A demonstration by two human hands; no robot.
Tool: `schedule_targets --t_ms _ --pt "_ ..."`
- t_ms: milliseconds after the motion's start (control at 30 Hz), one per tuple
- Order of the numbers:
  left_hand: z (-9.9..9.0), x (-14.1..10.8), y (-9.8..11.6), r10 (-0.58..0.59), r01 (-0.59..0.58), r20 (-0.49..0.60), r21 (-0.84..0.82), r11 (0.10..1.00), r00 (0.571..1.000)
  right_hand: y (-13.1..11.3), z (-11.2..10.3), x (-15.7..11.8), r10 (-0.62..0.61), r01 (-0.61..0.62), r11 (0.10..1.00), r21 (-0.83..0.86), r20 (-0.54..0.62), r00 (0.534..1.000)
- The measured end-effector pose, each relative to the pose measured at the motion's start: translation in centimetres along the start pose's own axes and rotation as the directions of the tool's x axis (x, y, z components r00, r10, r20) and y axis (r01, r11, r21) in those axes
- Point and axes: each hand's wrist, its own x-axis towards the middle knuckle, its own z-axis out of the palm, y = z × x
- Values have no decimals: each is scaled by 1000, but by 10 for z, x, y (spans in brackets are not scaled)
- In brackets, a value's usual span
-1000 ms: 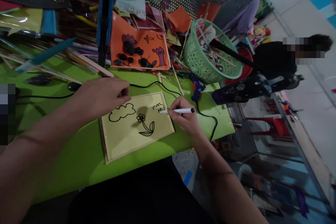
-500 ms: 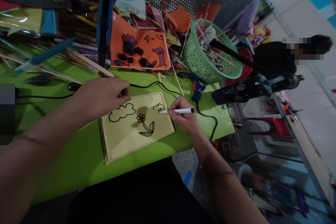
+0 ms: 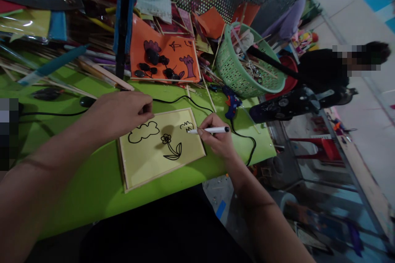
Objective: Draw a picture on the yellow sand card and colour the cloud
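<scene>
A yellow sheet [image 3: 151, 170] edged with thin wooden sticks lies on the green table. In black line it bears a cloud, a flower with leaves and a small jagged outline at the upper right. My right hand [image 3: 217, 137] grips a white marker [image 3: 212, 130] with a black end, its tip at the jagged outline. Across the sheet's upper left edge rests my left hand [image 3: 125, 109], fingers curled under and nothing visible in them; it covers part of that edge near the cloud.
Behind the sheet lie an orange picture [image 3: 138, 55] with black stones, and a blue-handled tool [image 3: 123, 20]. A green basket [image 3: 247, 78], a glue gun [image 3: 231, 102] with its cord and a dark bottle [image 3: 277, 104] stand to the right. Further back, a person [image 3: 327, 65] is visible.
</scene>
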Motion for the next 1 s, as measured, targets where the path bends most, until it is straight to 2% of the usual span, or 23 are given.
schedule_targets --t_ms 333,733,1000 --pt "-1 0 0 7 -7 -3 11 1000 1000 -2 2 3 -55 55 998 2 -15 998" --pt "-1 0 1 9 -9 8 29 1000 1000 -1 1 2 -18 19 1000 -20 13 1000" --pt "-1 0 0 12 -11 -11 21 1000 1000 -2 1 2 -36 35 999 16 29 999"
